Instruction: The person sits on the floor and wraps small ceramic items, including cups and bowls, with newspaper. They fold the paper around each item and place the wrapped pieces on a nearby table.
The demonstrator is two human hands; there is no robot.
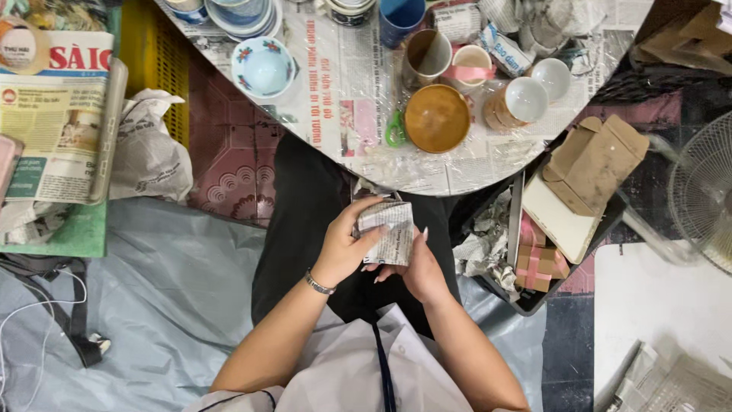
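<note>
- Newspaper-covered round table (473,164) under clear plastic film fills the upper middle of the view, its curved edge just above the person's lap.
- Grey plastic sheet (175,282) spreads over the floor to the lower left of the table.
- Folded brown cardboard box (595,164) lies just off the table's right edge.
- Brown glazed ceramic bowl (436,117) sits on the table near its edge, mouth up.
- Left hand (347,244), below the table edge, curls around the left side of the newspaper-wrapped bundle (389,231), fingers pressed across its front.
- Right hand (415,267) cups the same bundle from beneath and behind.
- Green-handled scissors (395,130) lie touching the bowl's left side.
</note>
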